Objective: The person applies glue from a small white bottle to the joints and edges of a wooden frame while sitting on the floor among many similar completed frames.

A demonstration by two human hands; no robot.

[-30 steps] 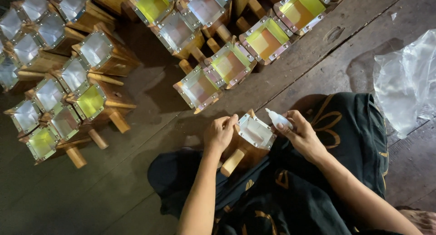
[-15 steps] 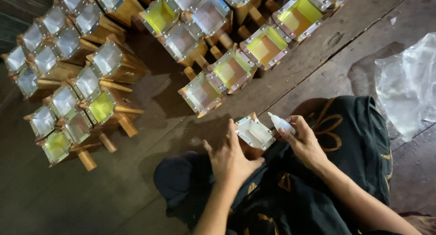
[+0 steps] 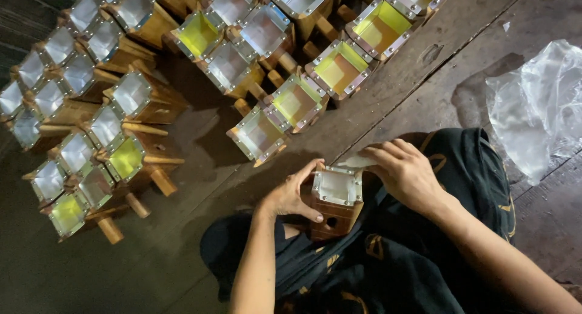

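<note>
Box sits in the lap, left hand gripping its side, right hand pinching a white strip at its 1 o'clock corner. Dozens of lined boxes already done at 11 o'clock; this one's looks nearly finished.

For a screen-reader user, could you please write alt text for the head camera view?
A seated person's left hand grips a square wooden box with a metal-framed translucent top on their dark-clothed lap, while the right hand presses a small white piece at its rim. Rows of similar boxes, some yellow inside, cover the dark wooden floor, beside a crumpled clear plastic bag.
</note>
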